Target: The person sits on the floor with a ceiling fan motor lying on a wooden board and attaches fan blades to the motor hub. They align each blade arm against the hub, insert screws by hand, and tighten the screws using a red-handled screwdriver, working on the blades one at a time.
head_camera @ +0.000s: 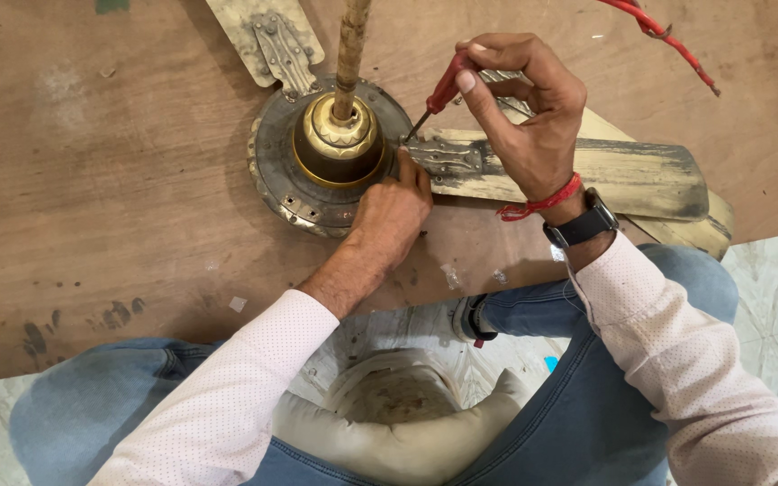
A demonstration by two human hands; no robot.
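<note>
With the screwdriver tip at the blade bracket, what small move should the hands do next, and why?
Probably turn the red-handled screwdriver while pressing down. The right hand grips its handle, and its tip sits where the blade bracket meets the fan motor housing. The left hand presses on the housing beside the bracket, so the fan looks steadied for turning. The screw head itself is too small to see.
</note>
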